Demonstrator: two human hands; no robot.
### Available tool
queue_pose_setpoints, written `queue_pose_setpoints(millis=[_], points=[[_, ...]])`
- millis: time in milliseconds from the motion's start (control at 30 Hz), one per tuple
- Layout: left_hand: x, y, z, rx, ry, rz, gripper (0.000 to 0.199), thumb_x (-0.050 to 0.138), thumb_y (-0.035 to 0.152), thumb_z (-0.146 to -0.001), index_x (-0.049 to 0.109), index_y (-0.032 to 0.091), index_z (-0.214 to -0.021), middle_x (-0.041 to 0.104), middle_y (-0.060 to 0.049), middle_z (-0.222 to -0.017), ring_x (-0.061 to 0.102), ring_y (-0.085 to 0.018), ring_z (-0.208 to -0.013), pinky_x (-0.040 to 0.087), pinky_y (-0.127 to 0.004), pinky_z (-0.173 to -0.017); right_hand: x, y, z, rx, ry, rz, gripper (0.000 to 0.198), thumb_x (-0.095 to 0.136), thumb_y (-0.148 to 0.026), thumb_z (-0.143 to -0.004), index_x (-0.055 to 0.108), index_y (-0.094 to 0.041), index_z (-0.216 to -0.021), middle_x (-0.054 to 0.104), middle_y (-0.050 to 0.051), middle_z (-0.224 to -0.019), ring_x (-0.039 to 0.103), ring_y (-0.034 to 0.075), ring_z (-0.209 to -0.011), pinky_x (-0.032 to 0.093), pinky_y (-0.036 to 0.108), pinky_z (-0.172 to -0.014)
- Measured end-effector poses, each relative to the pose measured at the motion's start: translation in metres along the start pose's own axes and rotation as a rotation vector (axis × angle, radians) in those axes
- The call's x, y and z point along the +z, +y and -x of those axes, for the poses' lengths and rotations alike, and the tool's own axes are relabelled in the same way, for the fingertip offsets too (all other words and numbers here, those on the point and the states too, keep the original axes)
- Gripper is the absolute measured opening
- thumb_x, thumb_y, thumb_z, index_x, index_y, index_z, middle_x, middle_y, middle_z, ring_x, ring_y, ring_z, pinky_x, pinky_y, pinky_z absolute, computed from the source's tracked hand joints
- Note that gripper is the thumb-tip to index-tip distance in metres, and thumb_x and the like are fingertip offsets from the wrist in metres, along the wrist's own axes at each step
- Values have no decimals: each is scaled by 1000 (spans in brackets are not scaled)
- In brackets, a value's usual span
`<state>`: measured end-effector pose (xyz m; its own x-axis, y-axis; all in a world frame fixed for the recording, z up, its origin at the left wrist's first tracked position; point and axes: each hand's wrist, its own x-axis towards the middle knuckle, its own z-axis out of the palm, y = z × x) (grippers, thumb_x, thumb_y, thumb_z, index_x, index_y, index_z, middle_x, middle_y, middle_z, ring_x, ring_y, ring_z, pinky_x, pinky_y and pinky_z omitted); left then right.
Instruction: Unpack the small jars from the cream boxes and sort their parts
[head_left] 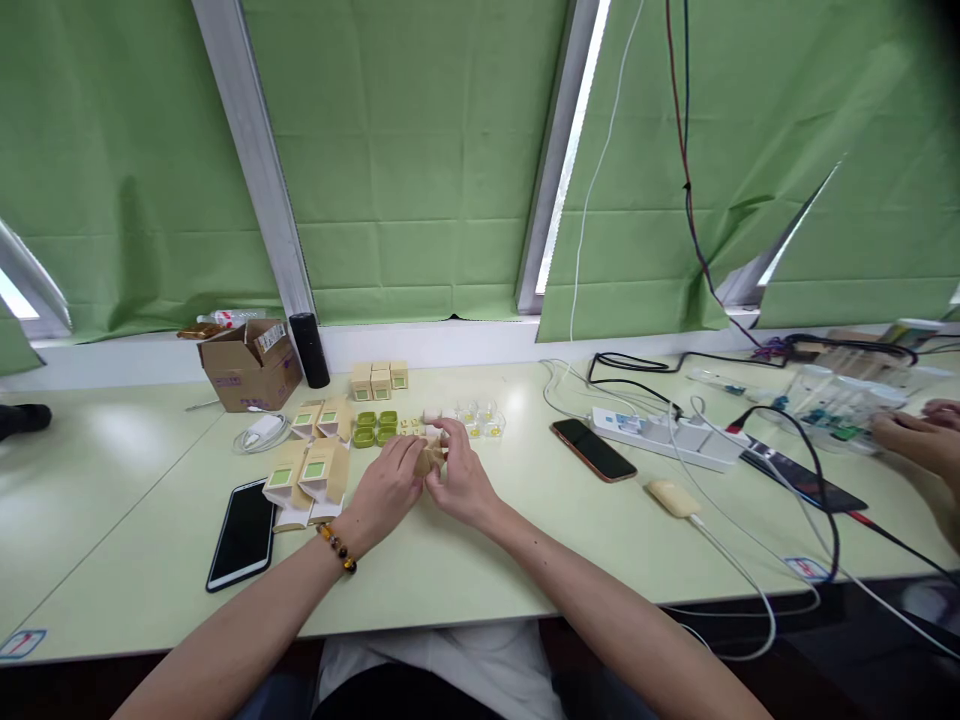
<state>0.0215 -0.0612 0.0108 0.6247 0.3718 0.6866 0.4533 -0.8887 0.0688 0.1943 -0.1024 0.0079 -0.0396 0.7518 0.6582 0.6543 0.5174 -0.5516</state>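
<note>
My left hand (388, 484) and my right hand (463, 482) meet over the table, fingers closed around a small beige cardboard box (430, 457). The fingers partly cover this box. Just beyond the hands are several small green trays (364, 437), tiny yellowish pieces (410, 426) and several clear cups (493, 425) with yellow bits in them. Beside my left hand, several beige boxes with green labels stand with raised flaps, among them a front box (325, 468). Farther back is a cluster of closed beige boxes (380, 382).
A phone (241, 535) lies at left, another phone (592, 449) at right. A brown carton (251, 370) and black cylinder (309, 350) stand at the back. Cables trail from a power strip (664, 437). Another person's hand (919, 440) is at far right near clear containers (840, 400).
</note>
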Motion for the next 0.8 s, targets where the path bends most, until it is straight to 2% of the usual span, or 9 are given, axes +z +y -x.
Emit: queue_pose_setpoints(millis=[133, 233, 300, 367, 467, 533, 633, 700, 800], points=[[4, -5, 4, -70, 8, 63, 63, 55, 3, -84, 46, 19, -144, 62, -16, -132, 59, -32, -128, 53, -55, -109, -2, 6, 1, 18, 26, -37, 73, 52, -6, -80, 30, -27, -146, 48, 16, -146, 66, 22, -89, 59, 41, -73], [6, -9, 7, -133, 18, 124, 61, 59, 7, -85, 46, 20, -144, 62, -16, -129, 61, -32, -124, 54, -53, -106, -5, 11, -1, 66, 56, -113, 59, 46, -6, -87, 34, -27, -142, 58, 12, -133, 58, 15, -65, 55, 37, -66], [7, -11, 8, -164, 19, 155, 61, 61, 9, -87, 45, 20, -145, 62, -16, -131, 60, -32, -125, 52, -53, -107, -7, 15, -2, 85, 91, -155, 53, 42, -6, -91, 37, -27, -139, 59, 11, -133, 54, 13, -60, 55, 36, -66], [7, -11, 9, -181, 22, 193, 62, 62, 11, -89, 42, 20, -147, 61, -16, -134, 59, -31, -127, 51, -51, -108, -8, 19, -4, 73, 139, -147, 52, 40, -5, -91, 39, -26, -138, 59, 11, -135, 57, 14, -63, 56, 37, -69], [4, -9, 8, -159, 24, 259, 56, 61, 12, -91, 43, 21, -144, 61, -14, -133, 59, -28, -124, 51, -47, -106, -11, 25, -8, 3, 222, -31, 51, 41, -2, -86, 49, -24, -131, 58, 12, -134, 65, 21, -88, 56, 38, -78], [1, -7, 6, -126, 13, 281, 47, 58, 11, -93, 48, 23, -137, 62, -12, -127, 60, -26, -121, 51, -45, -104, -15, 29, -10, -15, 264, 70, 44, 41, -1, -83, 59, -23, -117, 56, 12, -133, 64, 24, -101, 54, 37, -76], [-3, -4, 3, -120, -4, 279, 38, 55, 8, -94, 54, 24, -129, 63, -11, -125, 58, -26, -122, 50, -46, -105, -20, 37, -13, -5, 281, 177, 36, 43, 0, -80, 67, -23, -93, 60, 11, -123, 62, 26, -105, 53, 37, -75], [-3, -4, 2, -136, -8, 281, 42, 55, 8, -94, 53, 24, -133, 62, -11, -128, 57, -27, -125, 49, -47, -107, -22, 40, -14, -10, 285, 196, 37, 43, 1, -81, 69, -24, -87, 65, 9, -114, 59, 28, -109, 54, 41, -83], [-1, -6, 4, -151, -13, 284, 58, 56, 9, -94, 44, 26, -148, 60, -12, -137, 55, -28, -132, 46, -50, -113, -23, 41, -16, 2, 306, 151, 38, 43, 0, -85, 72, -24, -88, 70, 9, -108, 57, 29, -112, 53, 47, -93]])
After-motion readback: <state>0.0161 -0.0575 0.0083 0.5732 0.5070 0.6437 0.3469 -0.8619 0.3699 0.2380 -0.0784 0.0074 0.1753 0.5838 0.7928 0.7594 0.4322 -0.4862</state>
